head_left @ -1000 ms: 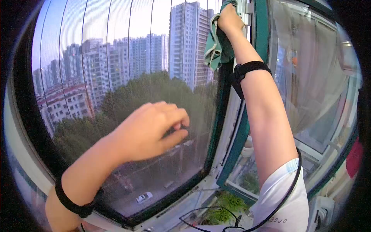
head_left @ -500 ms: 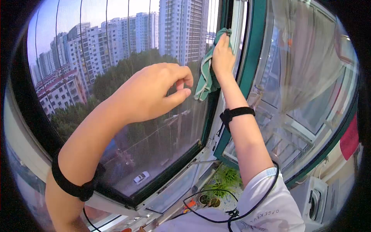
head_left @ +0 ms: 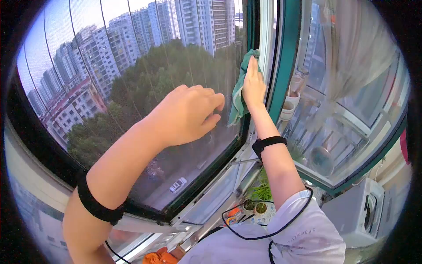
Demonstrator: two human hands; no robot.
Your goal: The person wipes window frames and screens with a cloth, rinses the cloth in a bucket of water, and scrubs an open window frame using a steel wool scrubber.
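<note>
The cloth (head_left: 239, 103) is lower along the window frame (head_left: 253, 26) than before, the right hand (head_left: 254, 86) clamped over it, apparently to maintain contact, while the left hand (head_left: 191, 116) hovers empty, thumb and fingers apart.

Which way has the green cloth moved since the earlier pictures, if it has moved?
Yes, downward: the green cloth under the right hand is now nearer the lower right corner of the dark window frame.

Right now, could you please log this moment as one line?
right hand: green cloth held at window frame | left hand: raised, curled, nothing visibly held
</note>
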